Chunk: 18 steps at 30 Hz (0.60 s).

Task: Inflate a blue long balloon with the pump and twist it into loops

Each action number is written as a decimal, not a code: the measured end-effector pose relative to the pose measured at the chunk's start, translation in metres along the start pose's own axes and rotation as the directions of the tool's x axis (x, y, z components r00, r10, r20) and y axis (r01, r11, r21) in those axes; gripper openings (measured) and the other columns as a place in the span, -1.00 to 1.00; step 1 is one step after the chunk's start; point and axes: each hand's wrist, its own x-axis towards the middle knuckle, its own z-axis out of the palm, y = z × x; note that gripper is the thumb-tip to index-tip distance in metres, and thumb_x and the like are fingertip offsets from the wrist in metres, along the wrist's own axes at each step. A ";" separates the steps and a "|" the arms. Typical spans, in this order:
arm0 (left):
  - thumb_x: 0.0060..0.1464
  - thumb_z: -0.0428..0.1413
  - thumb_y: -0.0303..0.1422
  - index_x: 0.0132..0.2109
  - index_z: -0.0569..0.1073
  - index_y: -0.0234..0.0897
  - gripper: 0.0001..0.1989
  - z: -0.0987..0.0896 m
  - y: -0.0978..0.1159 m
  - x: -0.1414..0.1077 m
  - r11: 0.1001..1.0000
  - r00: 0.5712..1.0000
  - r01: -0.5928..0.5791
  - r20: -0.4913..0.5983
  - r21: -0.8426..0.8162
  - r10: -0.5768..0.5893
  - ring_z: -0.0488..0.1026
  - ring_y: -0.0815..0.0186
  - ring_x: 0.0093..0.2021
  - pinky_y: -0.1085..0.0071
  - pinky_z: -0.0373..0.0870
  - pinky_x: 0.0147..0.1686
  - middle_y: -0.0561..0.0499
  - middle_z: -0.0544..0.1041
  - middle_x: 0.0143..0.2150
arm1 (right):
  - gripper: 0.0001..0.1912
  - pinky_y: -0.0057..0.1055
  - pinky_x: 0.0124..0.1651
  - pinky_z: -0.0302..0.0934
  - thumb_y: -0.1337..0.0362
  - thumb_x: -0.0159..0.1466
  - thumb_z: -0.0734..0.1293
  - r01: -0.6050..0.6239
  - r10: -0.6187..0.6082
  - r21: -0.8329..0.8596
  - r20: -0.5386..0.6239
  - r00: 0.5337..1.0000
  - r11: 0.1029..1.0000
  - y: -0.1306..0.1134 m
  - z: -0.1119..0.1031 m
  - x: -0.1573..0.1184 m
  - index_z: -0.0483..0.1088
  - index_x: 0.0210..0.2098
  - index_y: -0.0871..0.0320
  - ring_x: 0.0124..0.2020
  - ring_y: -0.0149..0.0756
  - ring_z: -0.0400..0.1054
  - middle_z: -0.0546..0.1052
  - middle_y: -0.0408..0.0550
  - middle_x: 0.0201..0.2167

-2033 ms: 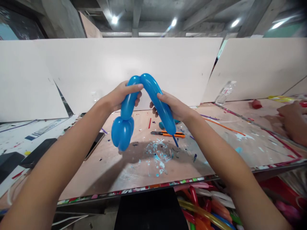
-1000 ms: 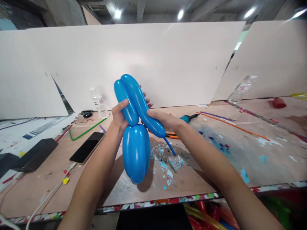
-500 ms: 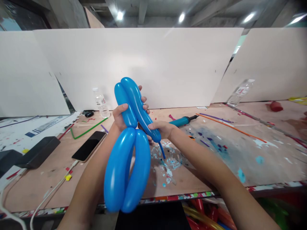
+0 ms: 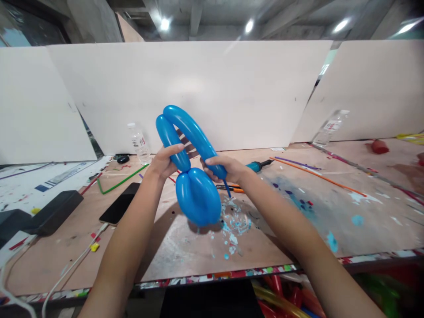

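Observation:
A long blue modelling balloon [image 4: 198, 196], twisted at its middle, hangs over the table between my hands. Below the twist, two plump loops sit side by side, tilted away from me. Above it the balloon bends over in an arch. My left hand [image 4: 167, 160] is closed around the left side of the arch, thumb across the front; its other fingers show partly through the gap. My right hand [image 4: 221, 168] grips the free end of the arch, close to the thin uninflated tail, which points down.
A teal hand pump [image 4: 256, 166] lies behind my right hand. On the left are a phone [image 4: 121, 204] on a cable, a black box [image 4: 56, 211] and a water bottle [image 4: 139, 143]. Another bottle [image 4: 331, 128] leans against the white boards [image 4: 205, 79]; orange sticks [image 4: 321, 176] lie at right.
The balloon's free end has moved right and up with my right hand, opening a gap in the arch. The lower loops have swung away from me and to the right.

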 end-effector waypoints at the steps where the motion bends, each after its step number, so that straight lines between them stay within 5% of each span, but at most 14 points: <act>1: -0.16 0.23 -0.27 0.13 0.32 -0.16 -0.36 -0.003 0.004 0.001 0.997 0.999 -0.003 -0.048 0.080 0.006 0.52 0.13 -0.10 0.17 0.43 -0.10 -0.08 0.52 -0.02 | -0.70 -0.57 -0.72 0.02 0.12 0.03 0.41 0.032 -0.033 -0.014 -0.055 0.998 0.999 -0.005 -0.006 -0.004 0.29 -0.40 0.18 -0.69 -0.50 0.20 0.40 -0.21 -0.62; 4: -0.16 0.26 -0.25 0.00 0.38 -0.22 -0.48 -0.010 0.020 -0.002 0.891 0.980 -0.003 -0.178 0.455 0.094 0.45 0.31 -0.44 0.34 0.38 -0.38 0.04 0.49 -0.35 | -0.69 -0.56 -0.68 0.03 0.13 0.06 0.41 0.124 -0.144 -0.145 -0.134 0.981 0.982 -0.022 -0.030 -0.023 0.29 -0.31 0.16 -0.68 -0.52 0.19 0.41 -0.22 -0.55; 8: -0.13 0.28 -0.23 -0.15 0.45 -0.20 -0.64 -0.012 0.047 -0.015 0.444 0.936 -0.031 -0.130 0.896 0.326 0.41 0.17 -0.32 0.30 0.27 -0.33 0.02 0.43 -0.43 | -0.57 -0.50 -0.58 0.12 0.10 0.09 0.40 0.116 -0.150 -0.452 -0.039 0.988 0.884 -0.043 -0.054 -0.054 0.30 -0.12 0.14 -0.60 -0.45 0.24 0.41 -0.20 -0.50; 12: -0.05 0.21 -0.22 -0.11 0.47 -0.08 -0.70 -0.008 0.060 -0.022 0.007 0.916 0.021 -0.022 1.000 0.401 0.41 -0.03 -0.10 0.20 0.25 -0.19 -0.07 0.49 -0.23 | -0.59 -0.40 -0.33 0.24 0.07 0.09 0.40 0.023 -0.281 -0.840 -0.156 0.947 0.542 -0.058 -0.059 -0.070 0.40 -0.13 0.14 -0.37 -0.30 0.35 0.47 -0.09 -0.32; 15: -0.03 0.16 -0.24 -0.12 0.47 -0.08 -0.73 -0.007 0.062 -0.018 -0.171 0.959 0.026 0.024 0.985 0.282 0.43 -0.06 -0.13 0.19 0.26 -0.21 -0.09 0.51 -0.24 | -0.63 -0.25 -0.17 0.24 0.09 0.12 0.36 -0.108 -0.508 -0.969 -0.210 0.835 0.224 -0.058 -0.063 -0.067 0.42 -0.13 0.14 -0.24 -0.14 0.38 0.50 -0.03 -0.26; 18: -0.04 0.15 -0.15 -0.05 0.45 -0.11 -0.63 -0.006 0.064 -0.012 -0.248 0.998 -0.053 0.055 0.967 0.005 0.46 0.00 -0.27 0.23 0.25 -0.30 -0.09 0.53 -0.30 | -0.65 -0.01 0.06 0.12 0.21 0.17 0.29 -0.301 -0.763 -0.953 -0.178 0.622 -0.024 -0.051 -0.069 -0.057 0.39 -0.06 0.16 -0.04 0.05 0.33 0.50 0.09 -0.13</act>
